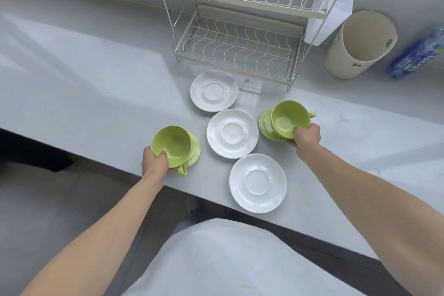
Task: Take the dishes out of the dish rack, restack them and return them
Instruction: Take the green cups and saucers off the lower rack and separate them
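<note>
A pale grey, smooth table (pixel 84 84) runs across the view, its near edge slanting from the left down to the lower right. Toward the far right of it stands a cream cylindrical plastic container (pixel 355 50), open at the top, with a small round hole in its wall and small dark lettering low on its side. Just beside it, at the right edge, lies a blue printed plastic packet (pixel 418 55), blurred. Below the table edge is dark flooring (pixel 36 190).
</note>
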